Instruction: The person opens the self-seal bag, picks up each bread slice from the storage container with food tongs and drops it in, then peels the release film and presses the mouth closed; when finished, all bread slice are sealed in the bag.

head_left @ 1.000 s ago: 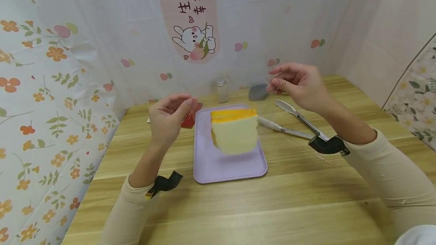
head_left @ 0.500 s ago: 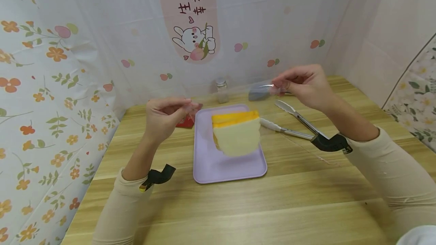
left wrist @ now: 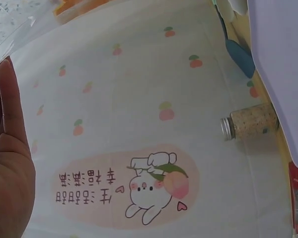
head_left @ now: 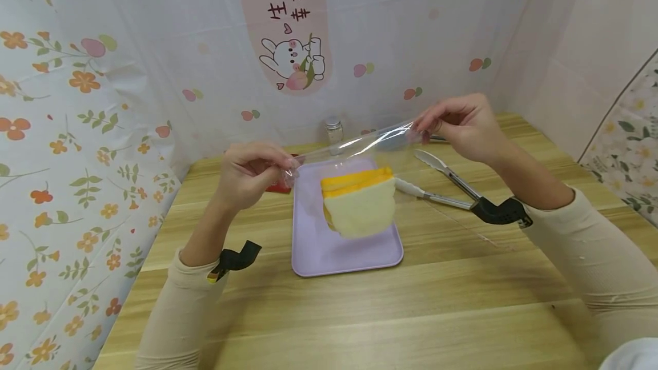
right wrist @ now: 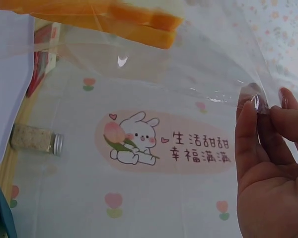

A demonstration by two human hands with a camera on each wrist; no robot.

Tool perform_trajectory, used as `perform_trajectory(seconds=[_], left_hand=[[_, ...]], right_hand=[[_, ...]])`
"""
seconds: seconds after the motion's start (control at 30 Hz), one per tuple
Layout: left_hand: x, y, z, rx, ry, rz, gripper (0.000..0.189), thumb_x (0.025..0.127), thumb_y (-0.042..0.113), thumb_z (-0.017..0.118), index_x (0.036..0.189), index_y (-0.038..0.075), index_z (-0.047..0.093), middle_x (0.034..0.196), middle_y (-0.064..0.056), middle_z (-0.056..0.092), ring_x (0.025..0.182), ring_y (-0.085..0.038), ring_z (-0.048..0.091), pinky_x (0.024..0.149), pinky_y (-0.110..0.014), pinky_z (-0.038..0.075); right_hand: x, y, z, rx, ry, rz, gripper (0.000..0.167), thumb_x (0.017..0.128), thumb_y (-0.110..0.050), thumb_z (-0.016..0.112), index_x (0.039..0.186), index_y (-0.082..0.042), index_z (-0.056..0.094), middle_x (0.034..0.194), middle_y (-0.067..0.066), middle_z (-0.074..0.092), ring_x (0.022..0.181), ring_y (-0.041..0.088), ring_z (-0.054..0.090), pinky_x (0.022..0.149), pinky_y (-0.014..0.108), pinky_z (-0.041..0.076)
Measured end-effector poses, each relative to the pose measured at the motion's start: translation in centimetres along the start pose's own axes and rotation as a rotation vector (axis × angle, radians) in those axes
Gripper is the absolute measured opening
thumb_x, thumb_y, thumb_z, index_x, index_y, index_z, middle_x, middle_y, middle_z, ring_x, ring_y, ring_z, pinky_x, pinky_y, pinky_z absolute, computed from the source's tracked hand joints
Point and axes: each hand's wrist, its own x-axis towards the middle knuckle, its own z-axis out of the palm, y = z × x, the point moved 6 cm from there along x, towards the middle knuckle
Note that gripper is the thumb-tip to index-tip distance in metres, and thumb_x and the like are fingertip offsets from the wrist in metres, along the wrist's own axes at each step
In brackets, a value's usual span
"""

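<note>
Both hands hold up a clear plastic bag (head_left: pixel 377 137), stretched between its upper corners. My left hand (head_left: pixel 247 173) pinches the left corner, while the right hand (head_left: pixel 465 127) has the other between thumb and fingertips. Low in the film hangs a sandwich-like stack (head_left: pixel 360 210), pale bread in front with orange-yellow edges along its top. It overlaps the lilac tray (head_left: pixel 319 253) in the head view. From the right wrist, the orange edge (right wrist: pixel 139 27) shows through the film, fingers at its corner. Only part of the left hand (left wrist: pixel 10 163) appears in the left wrist view.
Metal tongs with white tips (head_left: pixel 408 187) lie right of the tray. Behind it stand a small glass jar (head_left: pixel 334 130) with a metal lid and a blue-grey utensil head (left wrist: pixel 239 57). A red packet (head_left: pixel 279 188) lies at the tray's left. Patterned cloth walls enclose the wooden table.
The film between the hands has become taut and plainly visible. My right hand has shifted slightly right. The bread stack has swung a little right and down.
</note>
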Motion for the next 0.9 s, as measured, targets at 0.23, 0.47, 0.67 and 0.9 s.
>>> perform_trajectory(seconds=[0.23,0.47,0.67,0.9], left_hand=[[0.11,-0.03,0.18,0.042,-0.045,-0.018,0.033,0.08,-0.025,0.047,0.084,-0.007,0.074,0.088,-0.005,0.071,0.08,-0.019,0.07,0.069,-0.024,0.056],[0.18,-0.05,0.09,0.068,-0.04,-0.03,0.022,0.081,-0.02,0.048,0.078,-0.012,0.069,0.09,-0.007,0.073,0.087,-0.027,0.072,0.072,-0.03,0.058],[0.27,0.13,0.0,0.122,-0.041,-0.046,0.021,0.082,-0.017,0.05,0.079,-0.011,0.07,0.089,-0.01,0.074,0.087,-0.025,0.072,0.071,-0.028,0.057],[0.35,0.42,0.18,0.202,-0.031,-0.042,0.014,0.088,-0.002,0.061,0.087,-0.008,0.074,0.088,-0.014,0.074,0.081,-0.02,0.07,0.07,-0.025,0.056]], right_hand=[[-0.11,0.15,-0.27,-0.044,-0.014,-0.016,0.027,0.083,0.03,0.042,0.074,0.02,0.065,0.084,0.01,0.075,0.07,0.016,0.068,0.058,0.021,0.052],[-0.13,0.43,-0.47,-0.202,-0.052,0.017,0.028,0.086,0.027,0.042,0.081,0.018,0.068,0.088,0.006,0.075,0.069,0.015,0.064,0.06,0.021,0.053],[-0.07,0.62,-0.55,-0.174,-0.041,0.051,0.027,0.087,0.026,0.045,0.089,0.017,0.07,0.089,0.011,0.074,0.072,0.016,0.065,0.062,0.02,0.052],[-0.07,0.69,-0.65,-0.084,0.017,0.135,0.017,0.083,0.025,0.06,0.097,0.02,0.068,0.093,0.01,0.075,0.078,0.013,0.069,0.067,0.019,0.055]])
